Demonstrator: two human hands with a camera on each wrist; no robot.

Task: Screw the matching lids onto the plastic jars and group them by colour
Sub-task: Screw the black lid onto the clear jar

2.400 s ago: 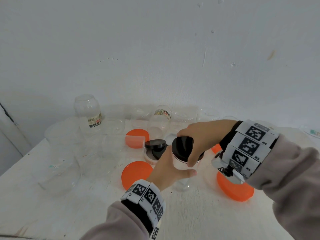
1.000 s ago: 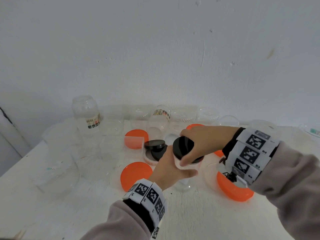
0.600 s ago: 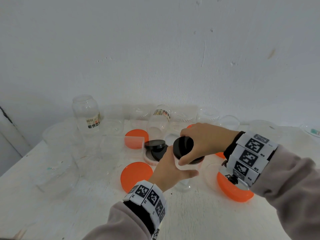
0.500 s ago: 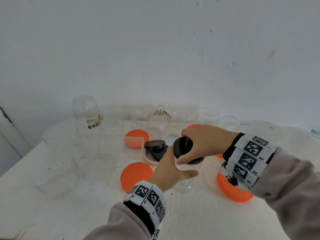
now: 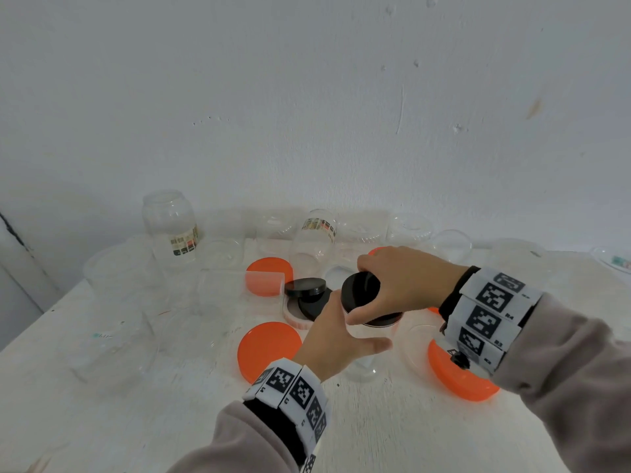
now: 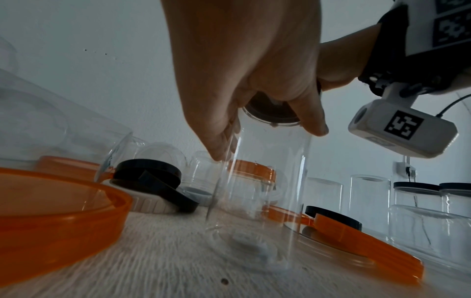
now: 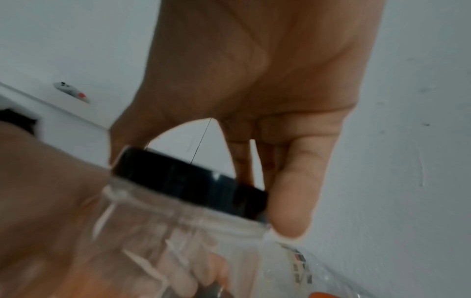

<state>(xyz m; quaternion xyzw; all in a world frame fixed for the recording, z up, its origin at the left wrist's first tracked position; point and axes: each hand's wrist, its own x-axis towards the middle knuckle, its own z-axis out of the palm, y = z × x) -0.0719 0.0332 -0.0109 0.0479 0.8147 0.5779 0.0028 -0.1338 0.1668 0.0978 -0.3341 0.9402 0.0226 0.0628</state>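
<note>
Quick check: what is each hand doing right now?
Left hand: wrapped round the clear jar, holding it upright on the table.
Right hand: fingers curled round the black lid on top of that jar.

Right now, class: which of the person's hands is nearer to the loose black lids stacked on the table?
Left. The left hand grips the clear jar just beside the stacked black lids; the right hand grips the jar's black lid, on the far side from them.
</note>
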